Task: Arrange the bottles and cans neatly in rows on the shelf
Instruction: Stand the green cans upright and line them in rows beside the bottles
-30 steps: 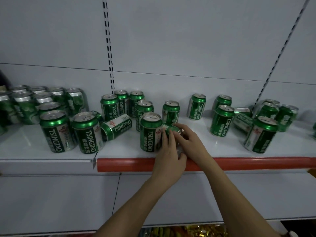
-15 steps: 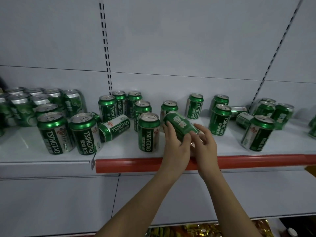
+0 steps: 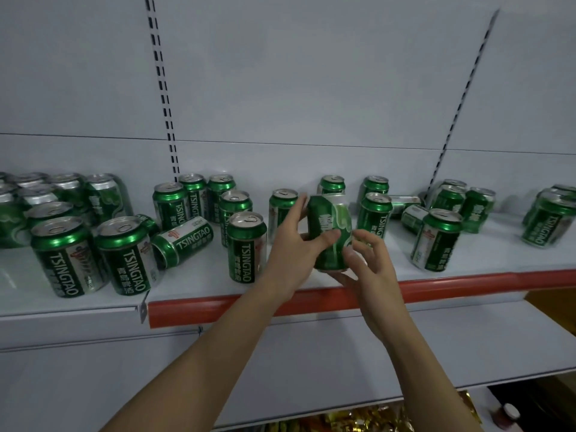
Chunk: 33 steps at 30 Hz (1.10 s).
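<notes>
Several green Tsingtao cans stand loosely scattered on the white shelf [image 3: 199, 285]. My left hand [image 3: 291, 254] grips one green can [image 3: 330, 226] by its left side, thumb across the front, and holds it nearly upright just above the shelf's front edge. My right hand [image 3: 367, 269] supports the can's bottom right with curled fingers. An upright can [image 3: 247, 246] stands just left of my left hand. One can [image 3: 182, 241] lies on its side further left, and two more lying cans [image 3: 408, 210] rest at the back right.
A red price strip [image 3: 467, 285] runs along the shelf's front edge. A tight group of cans [image 3: 46, 198] fills the far left, another cluster [image 3: 548, 216] the far right. Slotted uprights [image 3: 162, 88] run up the back wall. Gold packets [image 3: 343, 420] show on the shelf below.
Both hands lifted the lying can off the shelf and turned it from tilted to nearly upright, moving it slightly right.
</notes>
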Motion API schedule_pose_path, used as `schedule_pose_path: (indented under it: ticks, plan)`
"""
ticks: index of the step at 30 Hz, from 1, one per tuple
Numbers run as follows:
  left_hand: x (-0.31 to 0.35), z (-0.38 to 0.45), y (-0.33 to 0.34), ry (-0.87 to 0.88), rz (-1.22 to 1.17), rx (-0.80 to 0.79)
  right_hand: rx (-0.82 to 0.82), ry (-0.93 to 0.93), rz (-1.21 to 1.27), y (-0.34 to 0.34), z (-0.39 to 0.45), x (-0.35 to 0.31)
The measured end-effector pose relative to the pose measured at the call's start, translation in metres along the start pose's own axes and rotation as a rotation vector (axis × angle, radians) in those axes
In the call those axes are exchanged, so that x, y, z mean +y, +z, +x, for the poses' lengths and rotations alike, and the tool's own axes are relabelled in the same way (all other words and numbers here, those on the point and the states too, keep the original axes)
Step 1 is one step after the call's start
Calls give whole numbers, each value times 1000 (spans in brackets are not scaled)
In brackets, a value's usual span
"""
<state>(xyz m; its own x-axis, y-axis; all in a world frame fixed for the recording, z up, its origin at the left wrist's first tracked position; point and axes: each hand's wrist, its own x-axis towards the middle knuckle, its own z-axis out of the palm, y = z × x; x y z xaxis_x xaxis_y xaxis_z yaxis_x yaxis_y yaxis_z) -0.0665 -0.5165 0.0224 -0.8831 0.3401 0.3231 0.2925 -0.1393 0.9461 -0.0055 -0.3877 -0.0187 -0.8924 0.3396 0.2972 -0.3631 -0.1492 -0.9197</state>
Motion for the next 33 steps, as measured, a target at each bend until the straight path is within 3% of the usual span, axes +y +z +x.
schedule_pose_path:
  ticks: [5, 9, 16, 22, 26, 33]
  plan:
    - [35, 6, -29, 95, 107, -91, -93, -60, -41, 22, 14, -25]
    - [75, 16, -66, 74, 234, -131, -143, -126, -87, 51, 22, -36]
    - [118, 34, -129, 134, 489, -27, -321, -138, -81, 111, 41, -38]
    - [134, 49, -191, 123, 548, 65, -224, -220, -369, 149, 60, -26]
    - [140, 60, -234, 97, 559, 81, -290, -319, -492, 198, 72, -38]
    - [132, 76, -319, 56, 605, 93, -426, -204, -754, 296, 116, -36]
